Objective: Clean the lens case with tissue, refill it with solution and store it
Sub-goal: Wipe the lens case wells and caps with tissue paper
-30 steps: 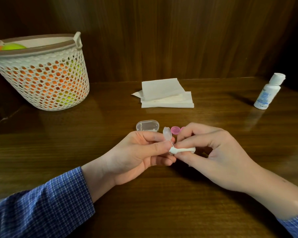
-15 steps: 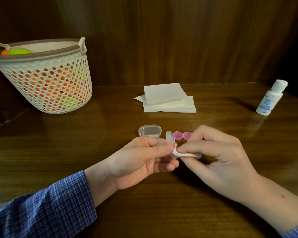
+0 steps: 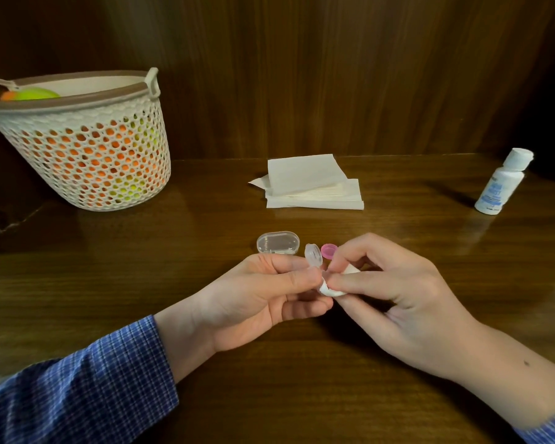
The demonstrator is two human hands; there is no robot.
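Wiping the lens case at table centre

Pinching from both sides, the two hands meet just below the middle of the head view. The left hand (image 3: 257,296) has its thumb and curled fingers closed on the lens case (image 3: 313,256), a clear piece that sticks up above the thumb tip. The right hand (image 3: 394,296) pinches a small twisted wad of tissue (image 3: 329,288) between thumb and forefinger, the other fingers curled behind; the wad touches the case where the two thumbs come together. A pink cap (image 3: 329,250) lies on the table (image 3: 302,379) just beyond the case, at 1 o'clock from it, partly hidden by the right forefinger. A clear box (image 3: 277,242) lies at 11 o'clock from the case, close to the left fingers but apart from them. A stack of tissues (image 3: 311,184) sits further back at 12 o'clock. The solution bottle (image 3: 502,184), capped and upright, stands well apart at 2 o'clock. A basket (image 3: 87,149) holding orange and green items stands at 10 o'clock. Blue checked sleeves (image 3: 77,395) cover both forearms.
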